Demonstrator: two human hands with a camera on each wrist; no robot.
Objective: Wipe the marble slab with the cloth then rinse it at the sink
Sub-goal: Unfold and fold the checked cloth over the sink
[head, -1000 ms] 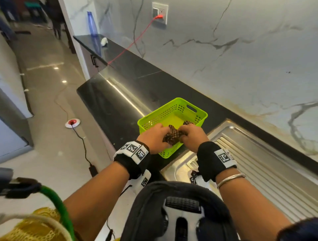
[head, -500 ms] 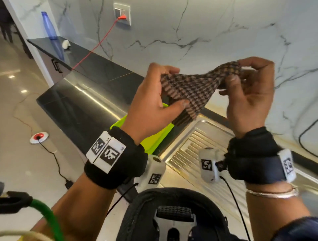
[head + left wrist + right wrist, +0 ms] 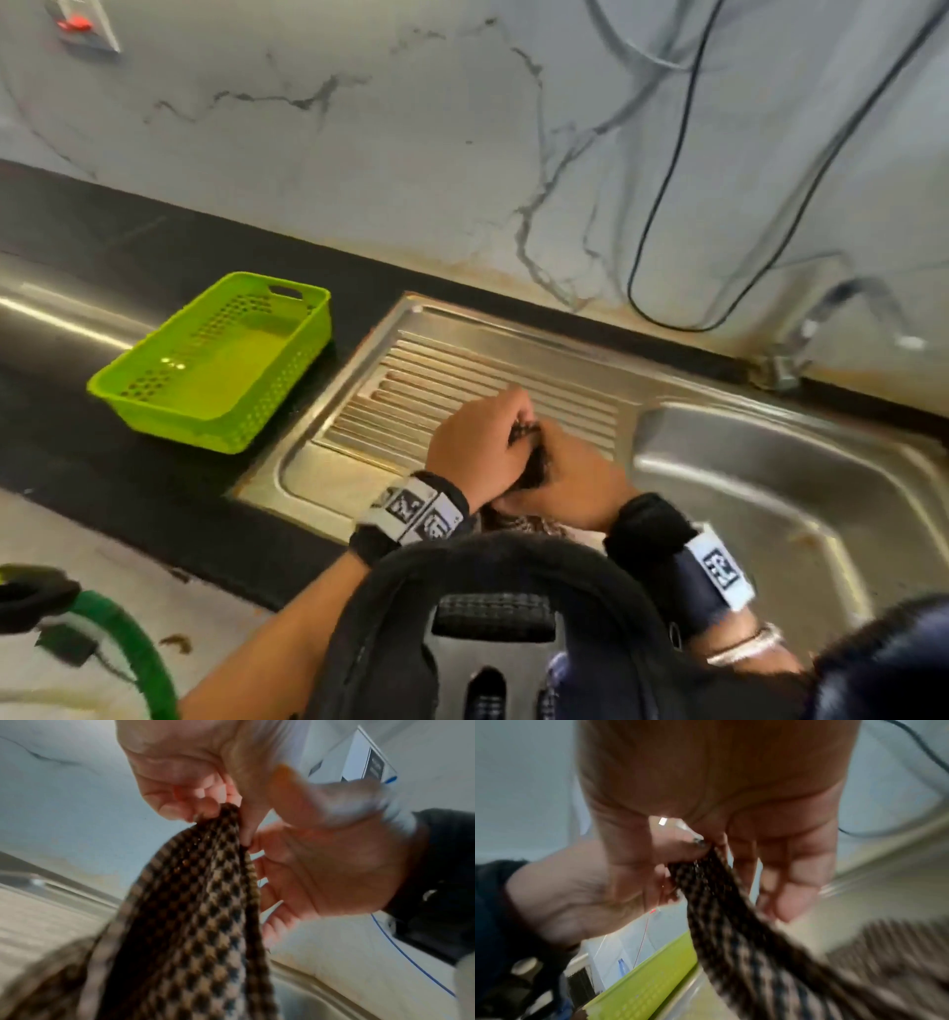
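Together, left hand [image 3: 480, 442] and right hand [image 3: 575, 488] pinch the unlabelled checked cloth [image 3: 205, 923].

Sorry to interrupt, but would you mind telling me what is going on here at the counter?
A person holds a checked cloth bunched between both hands, the left hand and right hand gripping it together above the steel drainboard, beside the sink. The green basket sits on the dark counter to the left. No water can be seen running from the tap.
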